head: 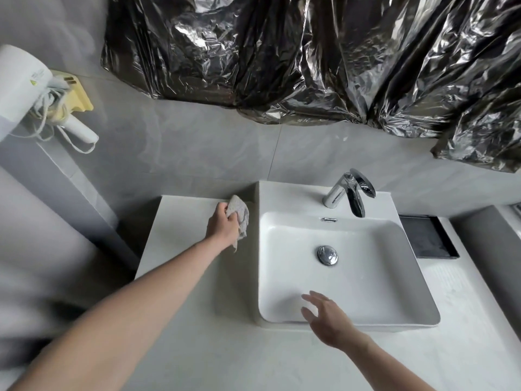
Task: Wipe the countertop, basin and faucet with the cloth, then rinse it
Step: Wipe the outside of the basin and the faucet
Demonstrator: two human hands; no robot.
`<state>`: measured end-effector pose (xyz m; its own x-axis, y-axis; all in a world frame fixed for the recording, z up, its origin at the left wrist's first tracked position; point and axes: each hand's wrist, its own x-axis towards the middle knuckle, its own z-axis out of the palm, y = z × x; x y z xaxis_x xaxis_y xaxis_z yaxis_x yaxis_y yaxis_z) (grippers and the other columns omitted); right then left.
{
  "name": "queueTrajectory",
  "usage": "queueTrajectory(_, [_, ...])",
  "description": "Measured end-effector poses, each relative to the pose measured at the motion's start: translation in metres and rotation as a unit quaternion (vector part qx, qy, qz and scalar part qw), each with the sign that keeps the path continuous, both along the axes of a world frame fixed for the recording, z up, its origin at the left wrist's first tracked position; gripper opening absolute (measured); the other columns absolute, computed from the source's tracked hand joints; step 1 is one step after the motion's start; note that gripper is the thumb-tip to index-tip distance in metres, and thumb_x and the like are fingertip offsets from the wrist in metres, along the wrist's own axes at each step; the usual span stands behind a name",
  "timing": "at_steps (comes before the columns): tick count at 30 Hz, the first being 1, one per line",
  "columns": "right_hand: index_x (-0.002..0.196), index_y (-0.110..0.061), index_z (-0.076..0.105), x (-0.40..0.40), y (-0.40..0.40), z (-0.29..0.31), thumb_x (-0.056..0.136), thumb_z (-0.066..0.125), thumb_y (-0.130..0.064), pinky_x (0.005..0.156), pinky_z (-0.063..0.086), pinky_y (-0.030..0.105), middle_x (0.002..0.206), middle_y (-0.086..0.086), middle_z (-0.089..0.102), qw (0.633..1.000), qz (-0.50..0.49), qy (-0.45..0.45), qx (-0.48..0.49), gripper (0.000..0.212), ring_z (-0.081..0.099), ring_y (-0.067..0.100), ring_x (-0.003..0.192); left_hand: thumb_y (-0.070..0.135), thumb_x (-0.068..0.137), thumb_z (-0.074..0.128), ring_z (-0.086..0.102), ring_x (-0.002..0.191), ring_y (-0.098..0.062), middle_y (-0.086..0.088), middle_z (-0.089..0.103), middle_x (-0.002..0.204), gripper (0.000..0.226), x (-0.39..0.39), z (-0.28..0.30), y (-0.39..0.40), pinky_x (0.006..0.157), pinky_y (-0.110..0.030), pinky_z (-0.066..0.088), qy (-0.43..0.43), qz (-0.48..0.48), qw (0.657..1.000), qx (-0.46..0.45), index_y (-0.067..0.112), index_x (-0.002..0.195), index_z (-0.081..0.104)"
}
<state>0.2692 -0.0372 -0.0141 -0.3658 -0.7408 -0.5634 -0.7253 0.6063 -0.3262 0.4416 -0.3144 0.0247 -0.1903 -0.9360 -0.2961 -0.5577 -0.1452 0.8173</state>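
Cloth (239, 218) part-hidden in left hand (222, 224), fingers out of sight.

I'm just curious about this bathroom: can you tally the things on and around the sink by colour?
White: 3, the basin, the countertop and the hair dryer
Chrome: 2, the faucet and the drain plug
Black: 1, the tray
Grey: 1, the cloth
Total: 7
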Motion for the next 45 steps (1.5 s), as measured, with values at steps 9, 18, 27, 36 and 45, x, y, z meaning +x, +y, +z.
queueTrajectory(9, [0.141, -0.036, 0.054, 0.010, -0.002, -0.007, 0.105, 0.029, -0.036, 0.113, 0.033, 0.036, 0.155, -0.020, 0.037, 0.999, 0.044, 0.009, 0.023, 0.043, 0.040, 0.010, 0.143, 0.018, 0.097, 0.040, 0.056, 0.069, -0.026, -0.007, 0.062, 0.085, 0.024, -0.090, -0.046, -0.038, 0.058, -0.027, 0.043, 0.052, 0.014, 0.997, 0.058, 0.018, 0.098, 0.064])
queueTrajectory(18, [0.143, -0.039, 0.047, 0.010, 0.003, -0.020, 0.104, 0.023, -0.038, 0.115, 0.032, 0.037, 0.158, -0.019, 0.031, 0.999, 0.047, 0.002, 0.017, 0.046, 0.034, 0.009, 0.145, 0.048, 0.090, 0.050, 0.058, 0.080, -0.018, 0.005, 0.068, 0.083, 0.033, -0.085, -0.101, -0.027, 0.075, -0.029, 0.045, 0.066, -0.007, 0.987, 0.150, 0.019, 0.093, 0.065])
queueTrajectory(27, [0.146, -0.040, 0.045, 0.016, 0.003, -0.012, 0.106, 0.021, -0.036, 0.114, 0.033, 0.039, 0.158, -0.017, 0.032, 0.999, 0.046, 0.021, 0.020, 0.047, 0.034, 0.010, 0.145, 0.008, 0.107, 0.041, 0.056, 0.075, 0.019, 0.012, 0.060, 0.095, 0.025, -0.002, -0.061, 0.131, 0.077, -0.009, 0.039, 0.181, -0.032, 0.969, 0.165, 0.015, 0.103, 0.065])
queueTrajectory(36, [0.146, -0.040, 0.045, 0.015, 0.002, -0.008, 0.106, 0.021, -0.035, 0.113, 0.032, 0.040, 0.158, -0.017, 0.032, 0.999, 0.044, 0.020, 0.023, 0.046, 0.034, 0.011, 0.145, 0.024, 0.098, 0.049, 0.041, 0.141, -0.013, -0.001, 0.044, 0.154, 0.058, -0.068, -0.046, 0.008, 0.116, -0.022, 0.027, 0.180, -0.087, 0.974, 0.108, 0.009, 0.153, 0.038])
queueTrajectory(45, [0.145, -0.039, 0.044, 0.015, 0.003, -0.007, 0.106, 0.022, -0.035, 0.112, 0.033, 0.040, 0.155, -0.016, 0.033, 0.999, 0.049, 0.012, 0.016, 0.045, 0.036, 0.012, 0.142, 0.011, 0.104, 0.039, 0.056, 0.113, -0.023, -0.008, 0.061, 0.127, 0.033, -0.082, -0.042, -0.012, 0.084, -0.028, 0.043, 0.116, -0.068, 0.971, 0.197, 0.005, 0.132, 0.056])
